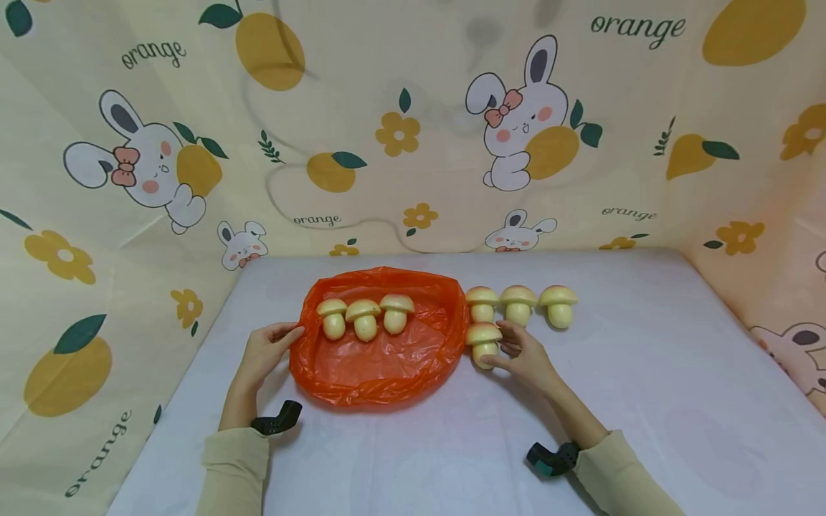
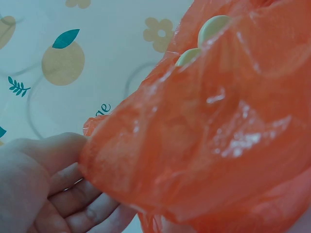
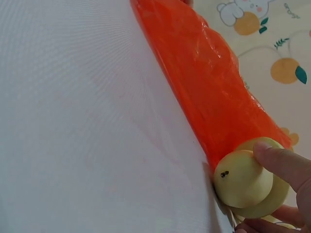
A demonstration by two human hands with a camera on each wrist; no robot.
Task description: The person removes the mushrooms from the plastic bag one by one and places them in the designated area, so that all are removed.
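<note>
The right hand (image 1: 528, 360) pinched a mushroom (image 1: 482, 334) just beside the red bag (image 1: 387, 365), the left hand (image 1: 261, 355) its edge; bagging seemed the step, the next move calling for a lift over the side

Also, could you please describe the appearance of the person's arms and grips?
The left sleeve and right sleeve are plain light beige, ending short of the wrists. A bent black device sits at the left wrist; a similar device at the right shows a green patch. The left grip and right grip wear no gloves.
</note>
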